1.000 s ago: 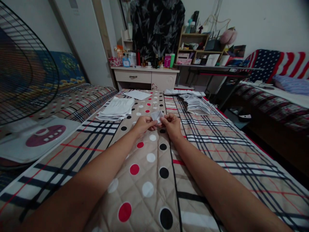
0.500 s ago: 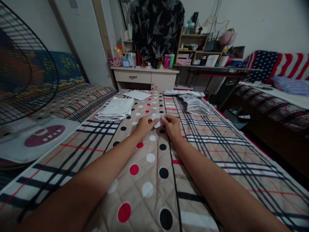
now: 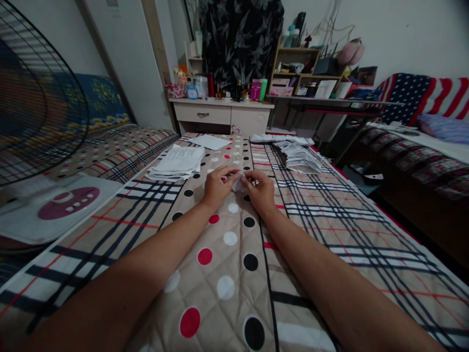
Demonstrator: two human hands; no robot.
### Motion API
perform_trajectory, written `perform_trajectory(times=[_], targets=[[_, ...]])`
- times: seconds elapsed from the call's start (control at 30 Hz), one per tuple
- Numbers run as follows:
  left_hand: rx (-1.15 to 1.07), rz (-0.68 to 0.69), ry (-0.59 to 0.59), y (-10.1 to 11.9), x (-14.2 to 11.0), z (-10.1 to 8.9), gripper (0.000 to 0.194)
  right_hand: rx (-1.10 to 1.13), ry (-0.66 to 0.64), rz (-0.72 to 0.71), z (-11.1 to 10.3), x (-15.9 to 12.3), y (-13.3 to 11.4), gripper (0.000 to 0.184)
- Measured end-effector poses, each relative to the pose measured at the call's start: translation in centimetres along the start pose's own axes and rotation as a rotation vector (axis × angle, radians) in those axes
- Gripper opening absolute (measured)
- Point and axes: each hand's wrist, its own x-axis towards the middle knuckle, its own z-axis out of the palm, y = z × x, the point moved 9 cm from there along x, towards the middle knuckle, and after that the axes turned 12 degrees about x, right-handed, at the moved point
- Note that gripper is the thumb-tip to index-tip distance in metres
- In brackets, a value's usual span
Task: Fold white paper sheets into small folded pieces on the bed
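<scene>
Two bare forearms, the left (image 3: 157, 254) from seven o'clock and the right (image 3: 322, 269) from five, reach over a dotted and plaid quilt (image 3: 212, 313) to meet at a small white piece of paper (image 3: 238, 184) at twelve o'clock, straight ahead of the person. The paper lies at three o'clock from the left hand (image 3: 217, 189) and at nine from the right hand (image 3: 263, 193), touching both, so neither is clearly nearer. The left hand, half curled, grips it between thumb and fingers; the right, thumb and forefinger nearly together, pinches its other side. Fingers cover so much of it that its long axis cannot be told, and no writing on it shows. At nine o'clock from the paper, a white fan base (image 3: 69, 205) carries a purple oval panel with pale buttons, any lettering too small to read. At ten o'clock sits a stack of white sheets (image 3: 179, 161), its top page faintly marked but illegible; at two, a fanned pile of folded paper (image 3: 300, 157) shows dark traces, also unreadable. Farther off, a loose white sheet (image 3: 209, 142) lies at eleven and a flat white bundle (image 3: 282, 140) at one. Beyond the quilt at twelve, a pale dresser (image 3: 210, 115) holds a blue clock (image 3: 192, 91) and a green tube (image 3: 263, 90); no brand is legible.
</scene>
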Motion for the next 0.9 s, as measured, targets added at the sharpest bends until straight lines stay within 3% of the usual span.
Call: perform_trajectory(times=[0.17, 0.6, 0.9], targets=[[0.036, 0.118, 0.023, 1.7, -0.2, -0.4, 0.01, 0.0, -0.036, -0.034, 0.4, 0.0, -0.7, 0.012], [0.077, 0.16, 0.022, 2.8, -0.4, -0.3, 0.011, -0.137, 0.03, -0.045, -0.4, -0.1, -2.0, 0.014], [0.155, 0.126, -0.025, 2.5, -0.4, 0.0, 0.009, -0.14, -0.013, -0.057, 0.0, 0.0, -2.8, 0.015]])
